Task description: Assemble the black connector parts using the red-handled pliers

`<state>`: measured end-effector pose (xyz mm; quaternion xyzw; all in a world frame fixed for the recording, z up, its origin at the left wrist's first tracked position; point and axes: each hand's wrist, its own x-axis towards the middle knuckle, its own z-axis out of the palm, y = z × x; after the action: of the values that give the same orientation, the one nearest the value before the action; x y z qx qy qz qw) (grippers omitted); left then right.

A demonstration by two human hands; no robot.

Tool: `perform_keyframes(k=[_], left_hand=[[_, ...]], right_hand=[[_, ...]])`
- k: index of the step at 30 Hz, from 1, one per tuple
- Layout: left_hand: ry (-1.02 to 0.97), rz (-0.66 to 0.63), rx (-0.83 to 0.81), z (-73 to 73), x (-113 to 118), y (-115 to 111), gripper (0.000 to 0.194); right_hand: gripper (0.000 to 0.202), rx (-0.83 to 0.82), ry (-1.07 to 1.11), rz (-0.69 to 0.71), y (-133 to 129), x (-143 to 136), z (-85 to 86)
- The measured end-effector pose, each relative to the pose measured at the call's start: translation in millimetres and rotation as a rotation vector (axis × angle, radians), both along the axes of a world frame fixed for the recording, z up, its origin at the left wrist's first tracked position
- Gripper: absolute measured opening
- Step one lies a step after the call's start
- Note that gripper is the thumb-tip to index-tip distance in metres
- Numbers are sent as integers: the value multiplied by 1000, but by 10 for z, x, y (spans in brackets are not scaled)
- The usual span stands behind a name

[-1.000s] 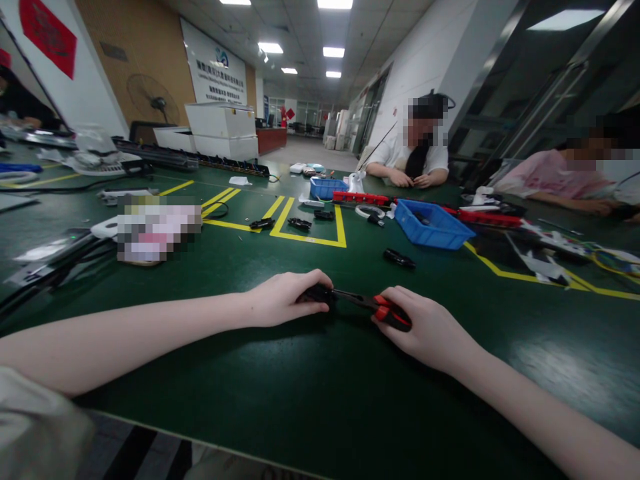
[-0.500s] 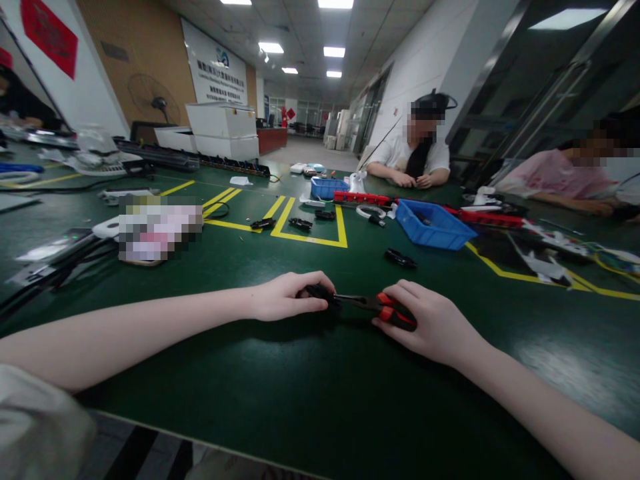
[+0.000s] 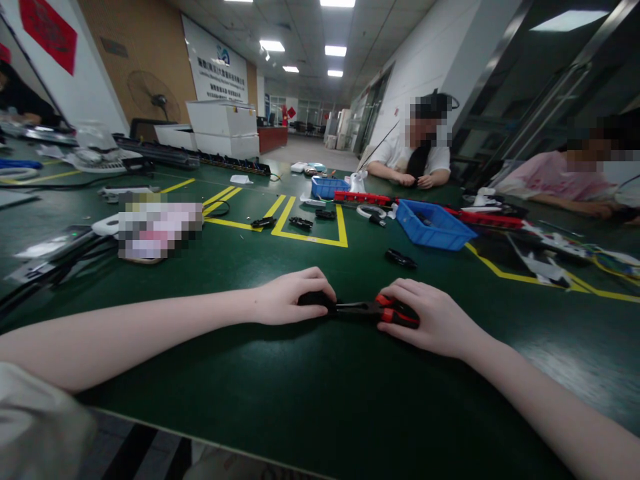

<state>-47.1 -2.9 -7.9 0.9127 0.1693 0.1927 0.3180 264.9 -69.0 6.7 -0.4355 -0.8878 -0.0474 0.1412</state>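
Between thumb and fingers, my left hand (image 3: 293, 297) grips a small black part (image 3: 315, 300), mostly covered by the fingers. My right hand (image 3: 430, 317) is closed around the red-and-black handles of a pair of long-nose pliers (image 3: 387, 311). Their jaws point left and meet the right end of the black part; whether they grip it I cannot tell. Both hands are low over the green table (image 3: 300, 393). A similar black part (image 3: 400, 259) lies beyond my right hand.
Several black parts (image 3: 301, 223) lie around the yellow tape marks. A blue bin (image 3: 435, 225) stands at right, a smaller blue bin (image 3: 330, 187) farther back. At left are a phone (image 3: 157, 230) and black cables (image 3: 65, 267). A person (image 3: 410, 157) sits across the table.
The black part and the pliers have turned slightly and now lie closer to one line. My right hand has shifted a little to the right.
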Motion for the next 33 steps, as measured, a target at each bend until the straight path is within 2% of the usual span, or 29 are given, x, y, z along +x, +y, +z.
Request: perform_keyframes(k=[4, 9, 20, 33], left_hand=[[0, 12, 47, -8, 4, 6, 21], [97, 44, 149, 3, 15, -8, 20], [73, 25, 145, -16, 26, 28, 16], [100, 36, 164, -2, 28, 9, 16]], right_hand=[[36, 18, 17, 19, 7, 7, 0], [35, 60, 41, 49, 18, -5, -32], [39, 127, 37, 53, 16, 3, -63], [40, 171, 86, 35, 14, -152, -70]])
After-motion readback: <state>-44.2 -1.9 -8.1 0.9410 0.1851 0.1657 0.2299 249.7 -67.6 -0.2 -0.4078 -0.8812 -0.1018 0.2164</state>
